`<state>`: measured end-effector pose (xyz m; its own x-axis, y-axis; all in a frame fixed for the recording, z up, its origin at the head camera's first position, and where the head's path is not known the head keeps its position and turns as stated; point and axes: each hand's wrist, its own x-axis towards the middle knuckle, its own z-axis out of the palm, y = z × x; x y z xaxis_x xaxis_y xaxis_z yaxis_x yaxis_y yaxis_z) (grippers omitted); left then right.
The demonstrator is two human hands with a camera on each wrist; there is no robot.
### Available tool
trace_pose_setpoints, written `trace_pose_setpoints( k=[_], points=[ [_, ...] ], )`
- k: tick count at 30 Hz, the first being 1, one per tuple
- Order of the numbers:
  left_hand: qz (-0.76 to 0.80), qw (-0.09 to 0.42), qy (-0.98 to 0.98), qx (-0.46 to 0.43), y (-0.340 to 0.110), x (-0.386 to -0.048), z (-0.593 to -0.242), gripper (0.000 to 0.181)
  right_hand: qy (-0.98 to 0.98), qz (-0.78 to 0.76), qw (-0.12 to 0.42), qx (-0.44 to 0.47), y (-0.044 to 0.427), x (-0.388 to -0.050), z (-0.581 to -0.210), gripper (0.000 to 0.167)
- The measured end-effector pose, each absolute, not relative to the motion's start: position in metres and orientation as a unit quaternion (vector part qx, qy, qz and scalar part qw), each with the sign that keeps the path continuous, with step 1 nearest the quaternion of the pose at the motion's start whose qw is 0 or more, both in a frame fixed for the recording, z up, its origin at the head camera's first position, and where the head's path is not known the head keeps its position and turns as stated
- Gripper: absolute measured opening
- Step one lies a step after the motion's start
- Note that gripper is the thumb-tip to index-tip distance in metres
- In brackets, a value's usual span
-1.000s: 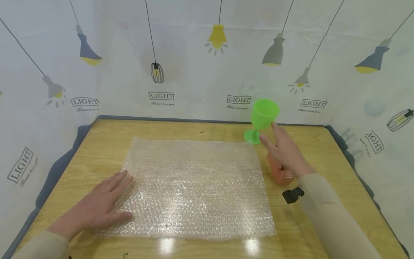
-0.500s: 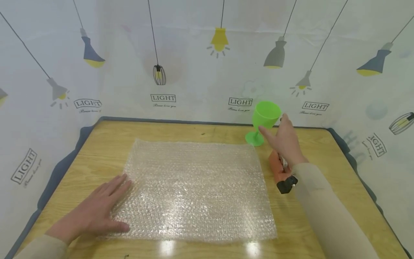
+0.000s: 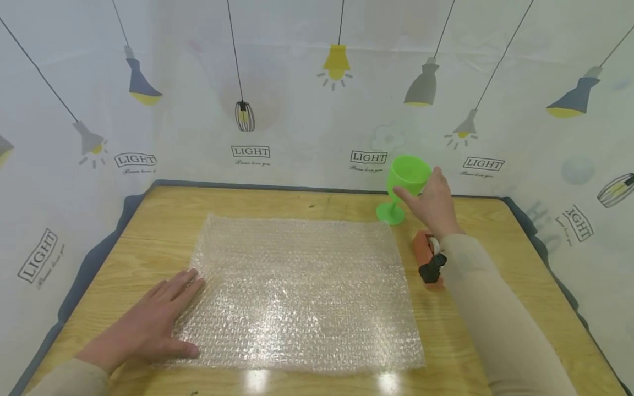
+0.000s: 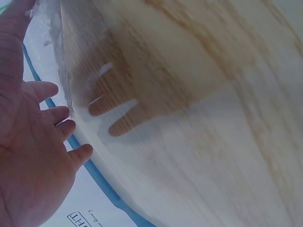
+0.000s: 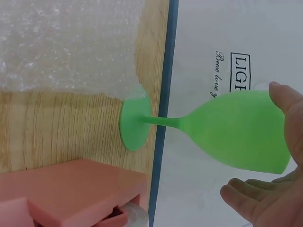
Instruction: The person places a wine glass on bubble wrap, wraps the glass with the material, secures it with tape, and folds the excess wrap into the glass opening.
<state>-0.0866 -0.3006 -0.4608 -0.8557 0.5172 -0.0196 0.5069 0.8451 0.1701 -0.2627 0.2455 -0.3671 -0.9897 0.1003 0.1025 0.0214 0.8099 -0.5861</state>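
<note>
A bright green plastic goblet [image 3: 408,175] stands upright near the table's back edge. My right hand [image 3: 436,203] is held beside its bowl, thumb on the near side and fingers beyond. In the right wrist view a gap shows between the fingers [image 5: 244,196] and the bowl, and the thumb is close to the rim. A sheet of clear bubble wrap [image 3: 302,291] lies flat in the middle. My left hand [image 3: 148,324] is spread at its left edge, fingers fairly straight; the left wrist view shows the thumb side near the sheet's edge.
An orange tape dispenser [image 3: 423,250] sits just right of the bubble wrap, partly behind the right wrist's black camera [image 3: 432,268]. The goblet's foot touches or nearly touches the sheet's far right corner. A printed cloth wall [image 3: 297,110] encloses the wooden table [image 3: 277,201].
My right hand has moved up and slightly left around the goblet's bowl, uncovering more of the tape dispenser. The left hand has stayed almost in place. The goblet has not visibly moved.
</note>
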Motion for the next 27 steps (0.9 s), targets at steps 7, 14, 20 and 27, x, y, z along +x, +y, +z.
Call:
trace_pose_setpoints(
  k=[7, 14, 20, 27],
  points=[
    [0.075, 0.047, 0.963, 0.253, -0.300, -0.086, -0.461, 0.134, -0.938, 0.334, 0.078, -0.047, 0.242, -0.270, -0.371, 0.095],
    [0.076, 0.072, 0.964, 0.243, -0.298, -0.090, -0.459, 0.136, -0.926, 0.365, 0.071, -0.068, 0.242, -0.273, -0.373, 0.097],
    [0.075, 0.079, 0.964, 0.244, -0.296, -0.091, -0.457, 0.137, -0.922, 0.374, 0.073, -0.069, 0.239, -0.272, -0.372, 0.101],
    [0.074, 0.083, 0.964, 0.244, -0.295, -0.091, -0.454, 0.137, -0.921, 0.369, 0.113, -0.051, 0.235, -0.271, -0.370, 0.092]
  ],
)
